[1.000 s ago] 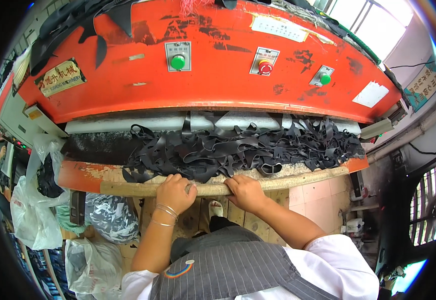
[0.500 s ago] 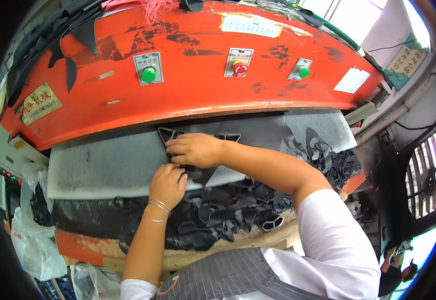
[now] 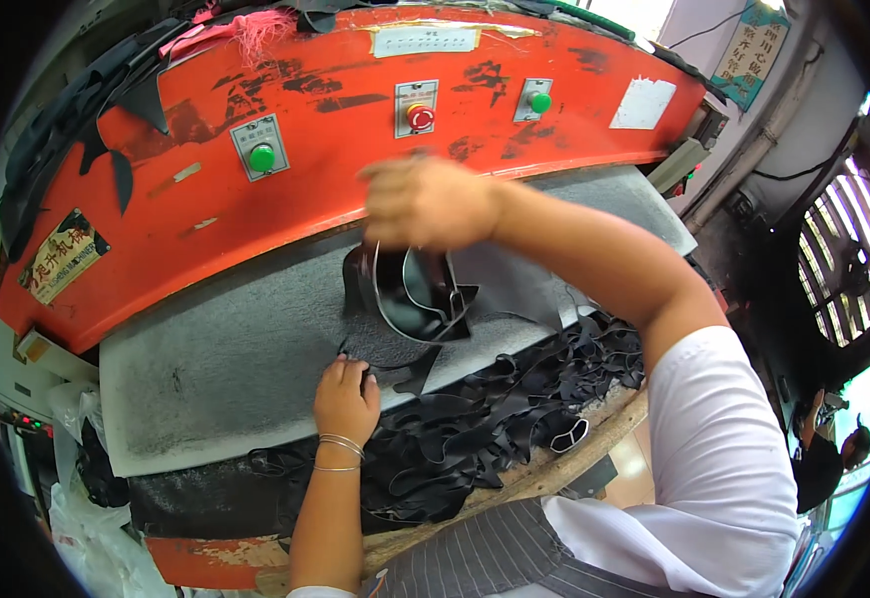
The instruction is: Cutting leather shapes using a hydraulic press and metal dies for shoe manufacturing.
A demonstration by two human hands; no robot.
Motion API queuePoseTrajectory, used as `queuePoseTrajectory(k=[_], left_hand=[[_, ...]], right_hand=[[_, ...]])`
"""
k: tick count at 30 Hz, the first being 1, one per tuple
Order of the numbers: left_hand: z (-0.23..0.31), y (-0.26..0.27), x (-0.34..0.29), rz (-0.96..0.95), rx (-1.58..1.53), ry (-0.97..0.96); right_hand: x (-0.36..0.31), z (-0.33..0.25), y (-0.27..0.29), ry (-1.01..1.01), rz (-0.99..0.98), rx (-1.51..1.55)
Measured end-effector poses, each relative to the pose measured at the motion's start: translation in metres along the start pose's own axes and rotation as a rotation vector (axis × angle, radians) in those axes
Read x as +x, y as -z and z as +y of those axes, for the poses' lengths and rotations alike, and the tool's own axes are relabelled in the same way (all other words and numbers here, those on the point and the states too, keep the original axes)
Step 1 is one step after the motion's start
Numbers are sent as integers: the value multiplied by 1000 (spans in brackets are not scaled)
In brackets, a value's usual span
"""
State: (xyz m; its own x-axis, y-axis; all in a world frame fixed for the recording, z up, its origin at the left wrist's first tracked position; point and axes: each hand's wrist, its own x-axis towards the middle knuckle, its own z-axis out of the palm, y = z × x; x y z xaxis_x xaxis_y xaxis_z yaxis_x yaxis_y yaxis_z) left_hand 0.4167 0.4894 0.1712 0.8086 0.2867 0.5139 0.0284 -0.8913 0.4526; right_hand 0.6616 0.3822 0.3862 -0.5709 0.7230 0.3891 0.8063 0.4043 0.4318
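Holding a curved metal frame (image 3: 417, 317) by its top over a black sheet (image 3: 367, 339) on a grey board (image 3: 225, 339), the right hand (image 3: 430, 204) shows in the head view, grip closed. The left hand (image 3: 347, 401) touches the sheet's near edge; whether its grip pinches it, I cannot tell.

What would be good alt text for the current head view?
A person's right hand holds a curved metal frame over black sheet material on a pale board; the left hand rests at the sheet's edge. Black scraps lie nearer, a red machine behind.
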Motion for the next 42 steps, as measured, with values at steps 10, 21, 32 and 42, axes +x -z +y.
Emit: queuePoseTrajectory(k=[10, 21, 32, 42], left_hand=[[-66, -1, 68, 279, 107, 281], [-55, -8, 102, -367, -31, 472], [-66, 7, 92, -68, 48, 187], [-51, -13, 54, 8, 25, 121]], right_hand=[[-151, -62, -8, -1366, -85, 267], [-217, -110, -17, -1677, -52, 430], [-163, -96, -84, -1588, -97, 448], [-154, -108, -113, -1548, 114, 442]])
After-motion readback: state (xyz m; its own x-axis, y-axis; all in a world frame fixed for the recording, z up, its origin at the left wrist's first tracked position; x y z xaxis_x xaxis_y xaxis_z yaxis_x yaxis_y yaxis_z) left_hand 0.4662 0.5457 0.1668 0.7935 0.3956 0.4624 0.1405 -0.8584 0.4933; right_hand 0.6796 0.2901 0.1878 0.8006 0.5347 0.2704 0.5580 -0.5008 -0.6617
